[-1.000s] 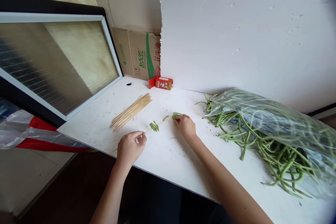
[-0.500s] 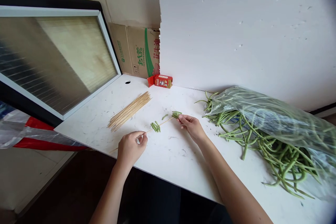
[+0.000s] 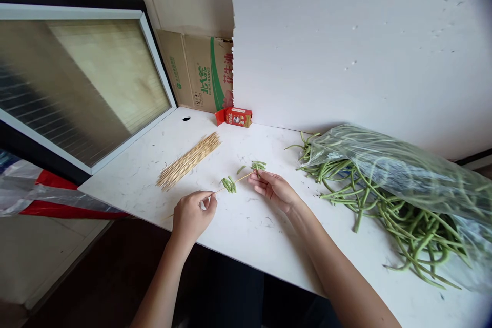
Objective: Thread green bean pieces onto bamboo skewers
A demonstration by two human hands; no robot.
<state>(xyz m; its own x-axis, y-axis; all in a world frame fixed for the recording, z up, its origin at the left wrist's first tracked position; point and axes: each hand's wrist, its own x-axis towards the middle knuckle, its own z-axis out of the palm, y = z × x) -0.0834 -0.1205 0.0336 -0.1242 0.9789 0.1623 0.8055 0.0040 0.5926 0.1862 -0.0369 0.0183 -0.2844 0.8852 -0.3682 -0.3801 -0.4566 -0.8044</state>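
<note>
My left hand (image 3: 191,216) pinches a thin bamboo skewer (image 3: 215,192) near the table's front edge. Folded green bean pieces (image 3: 228,184) are threaded on the skewer's middle. My right hand (image 3: 272,187) lies palm up at the skewer's far tip, its fingers holding a small bundle of folded bean pieces (image 3: 259,166). One loose bean bit (image 3: 241,169) lies on the white tabletop (image 3: 246,225) just beyond the skewer.
A pile of bare skewers (image 3: 189,160) lies to the left. A clear plastic bag of long green beans (image 3: 388,184) spreads over the right. A small red carton (image 3: 235,116) and a cardboard box (image 3: 202,77) stand at the back. A glass-topped freezer (image 3: 73,82) sits at left.
My right hand has turned from palm down to palm up and shifted slightly towards me at the skewer's tip. The left hand has kept its hold.
</note>
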